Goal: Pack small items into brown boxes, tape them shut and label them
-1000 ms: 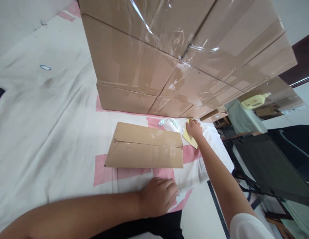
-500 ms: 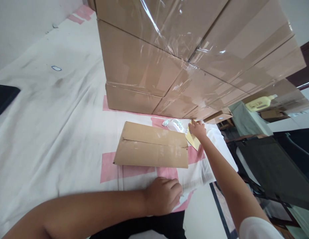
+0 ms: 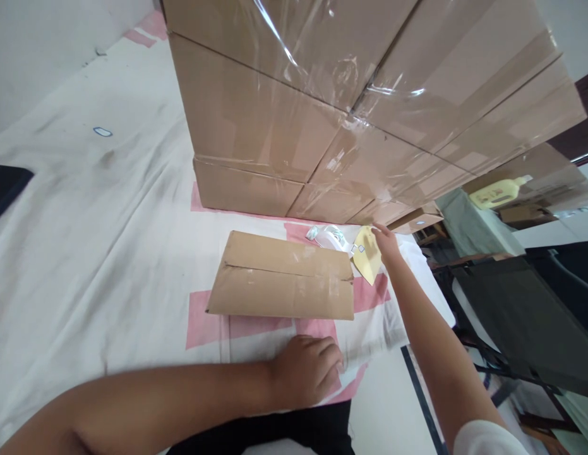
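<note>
On the cloth in front of me lies a closed, flattish brown cardboard box (image 3: 284, 275), with clear tape at its right part. Beyond its right end is a yellow sheet (image 3: 366, 259) bearing a small pale label. My right hand (image 3: 387, 245) is at the sheet's upper right edge, fingers bent and pinching there; the fingertips are partly hidden. Left of the sheet lies a clear and white plastic item with green marks (image 3: 332, 237), partly behind the box. Nearer to me, my left hand (image 3: 309, 371) rests curled on the cloth, its palm side hidden.
A tall stack of taped cardboard cartons (image 3: 256, 114) stands right behind the box. White cloth (image 3: 108, 253) with pink strips covers the surface. A dark flat object (image 3: 7, 186) lies far left. At right are a yellow bottle (image 3: 499, 193) and a dark chair (image 3: 521, 316).
My right hand has moved from over the yellow sheet to its right edge, uncovering more of it and its label. My left hand stays curled in nearly the same place.
</note>
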